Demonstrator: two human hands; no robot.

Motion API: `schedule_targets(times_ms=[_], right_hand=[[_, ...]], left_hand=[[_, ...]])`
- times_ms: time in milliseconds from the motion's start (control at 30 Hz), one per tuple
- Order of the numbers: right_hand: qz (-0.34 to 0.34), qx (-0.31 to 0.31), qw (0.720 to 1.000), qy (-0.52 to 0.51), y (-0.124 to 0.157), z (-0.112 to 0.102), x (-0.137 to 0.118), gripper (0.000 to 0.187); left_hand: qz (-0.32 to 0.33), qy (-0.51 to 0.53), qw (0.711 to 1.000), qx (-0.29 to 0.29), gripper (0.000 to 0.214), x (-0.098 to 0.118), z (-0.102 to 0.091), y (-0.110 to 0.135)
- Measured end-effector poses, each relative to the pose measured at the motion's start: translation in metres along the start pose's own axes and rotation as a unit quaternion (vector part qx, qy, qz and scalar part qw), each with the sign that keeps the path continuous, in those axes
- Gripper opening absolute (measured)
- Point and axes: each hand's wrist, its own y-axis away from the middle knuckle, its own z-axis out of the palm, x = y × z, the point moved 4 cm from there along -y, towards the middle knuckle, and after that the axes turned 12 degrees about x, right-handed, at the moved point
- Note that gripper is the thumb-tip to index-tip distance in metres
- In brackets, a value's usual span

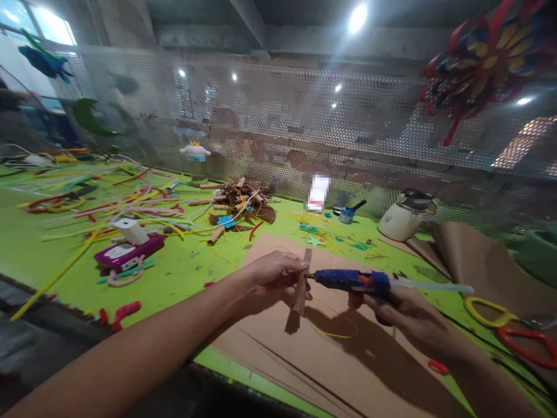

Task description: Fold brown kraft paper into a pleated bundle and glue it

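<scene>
My left hand [282,276] pinches a narrow folded strip of brown paper [300,296], held upright above the table. A blue glue gun [348,281] lies in the grip of my right hand [404,316], with a clear glue stick [435,285] jutting from its back. The nozzle points left and meets the paper strip, or comes very close to it, beside my left fingertips. Under both hands lies a large sheet of brown paper [270,354]. A thin yellow strand [335,335] curves below the strip.
Scissors [489,313] with yellow and red handles lie at the right, near a white jug [400,217]. Behind my left hand is a pile of brown paper pieces [239,203]. A purple power strip [128,252] and coloured stems [148,203] cover the left.
</scene>
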Motion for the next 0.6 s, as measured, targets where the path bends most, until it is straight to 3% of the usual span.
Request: schedule_targets(times_ms=[600], right_hand=[[0.009, 0.021, 1.000, 0.012, 0.0007, -0.0002, 0.0050, 0.041]], left_hand=[[-0.016, 0.013, 0.999, -0.034, 0.018, -0.0018, -0.0003, -0.0006]])
